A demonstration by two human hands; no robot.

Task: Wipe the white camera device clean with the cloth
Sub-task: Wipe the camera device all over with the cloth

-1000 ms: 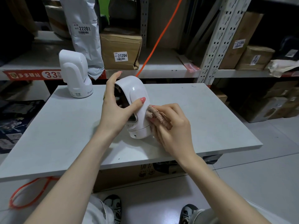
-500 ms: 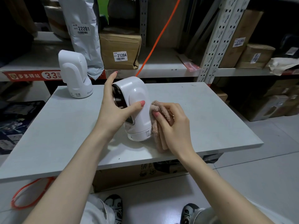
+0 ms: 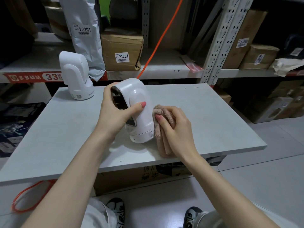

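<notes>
Your left hand [image 3: 113,113] grips white camera device [image 3: 137,111], upright mid-table [image 3: 213,129]. Right hand [image 3: 176,129] clutches pink cloth [image 3: 162,137] against its right flank. Hold body steady, wipe full height, rotate for lens side.

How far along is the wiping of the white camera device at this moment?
Mid-job. In hand: the left hand grips the white camera device, tilted on the table, while the right hand presses the folded pink cloth against its lower right side. Done: no surface can be confirmed clean from this view. Left: presumably the dark front face under the left hand.
</notes>
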